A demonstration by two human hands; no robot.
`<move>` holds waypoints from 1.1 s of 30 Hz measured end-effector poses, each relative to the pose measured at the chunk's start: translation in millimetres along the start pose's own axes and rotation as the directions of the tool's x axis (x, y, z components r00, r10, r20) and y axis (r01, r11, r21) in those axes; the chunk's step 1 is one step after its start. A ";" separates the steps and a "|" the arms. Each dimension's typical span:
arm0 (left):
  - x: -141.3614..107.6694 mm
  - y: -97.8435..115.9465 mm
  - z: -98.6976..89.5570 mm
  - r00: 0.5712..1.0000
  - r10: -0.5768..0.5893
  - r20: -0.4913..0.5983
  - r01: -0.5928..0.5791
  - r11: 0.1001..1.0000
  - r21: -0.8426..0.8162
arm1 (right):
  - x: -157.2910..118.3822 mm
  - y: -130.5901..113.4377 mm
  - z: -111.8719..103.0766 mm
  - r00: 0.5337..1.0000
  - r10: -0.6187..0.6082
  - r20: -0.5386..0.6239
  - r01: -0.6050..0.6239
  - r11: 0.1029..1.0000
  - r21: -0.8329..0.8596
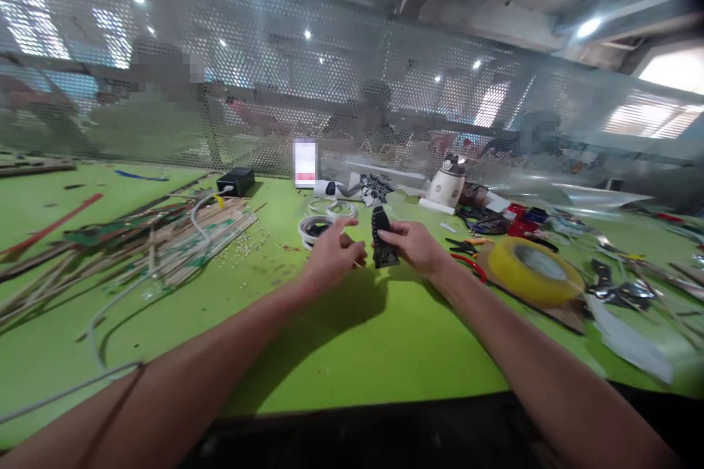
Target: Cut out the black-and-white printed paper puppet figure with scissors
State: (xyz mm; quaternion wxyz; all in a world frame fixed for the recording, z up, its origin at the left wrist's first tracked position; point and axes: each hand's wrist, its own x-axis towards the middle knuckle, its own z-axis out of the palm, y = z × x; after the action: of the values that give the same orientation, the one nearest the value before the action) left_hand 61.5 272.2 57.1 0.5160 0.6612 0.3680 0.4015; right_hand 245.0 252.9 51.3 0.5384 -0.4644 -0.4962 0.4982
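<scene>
My right hand [415, 243] pinches a dark, flat piece with a jagged left edge and a faint pattern on its face [383, 238], holding it upright above the green table. What kind of piece it is, I cannot make out. My left hand [335, 249] hovers just left of it, not touching it, with its index finger stretched out and the other fingers loosely bent apart. Nothing shows in that hand. Behind it lies a white roll [312, 229] with a dark centre. A black-and-white cutout figure [375, 190] stands farther back.
Green tabletop [352, 352]. On the left lie thin wooden strips [187, 245], a white cable [102, 330] and a black box [235, 180]. Right: yellow tape roll [503, 267], pliers [465, 245], a white bottle-like container [446, 182]. A lit phone [305, 161] stands before the perforated screen [264, 88]; blurred people sit beyond.
</scene>
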 end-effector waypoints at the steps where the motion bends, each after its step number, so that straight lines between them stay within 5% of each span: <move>1: 4.6 1.4 -7.2 0.995 0.035 -0.096 -0.027 0.996 0.080 | 2.0 1.5 -1.4 1.000 0.006 -0.029 -0.006 1.000 0.011; 4: 20.5 4.1 -31.8 0.932 0.144 -0.334 -0.031 0.947 0.320 | 5.2 4.2 -3.0 0.995 0.027 -0.094 -0.026 1.000 0.012; 6: 29.6 2.4 -44.5 0.897 0.205 -0.391 -0.002 0.888 0.461 | 4.5 3.9 -1.4 0.992 0.039 -0.120 -0.040 0.999 -0.012; 14: 32.8 -21.0 -43.3 0.969 0.159 -0.191 0.037 0.665 0.745 | -4.1 1.0 10.1 0.987 0.082 -0.138 -0.102 0.984 -0.147; 20: 30.5 -28.3 -45.5 0.974 0.155 -0.165 0.055 0.544 0.837 | -1.7 8.6 9.2 0.992 0.070 -0.109 -0.088 0.982 -0.170; 33: 32.5 -28.7 -60.3 0.972 0.158 -0.175 0.062 0.543 0.838 | -6.5 3.8 8.6 0.982 0.136 -0.128 -0.161 0.966 -0.203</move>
State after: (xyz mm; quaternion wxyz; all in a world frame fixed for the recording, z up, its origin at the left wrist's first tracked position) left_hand 17.7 330.5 42.7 0.0800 0.7858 0.5533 0.2646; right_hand 236.0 246.8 47.7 0.4740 -0.5828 -0.4791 0.4541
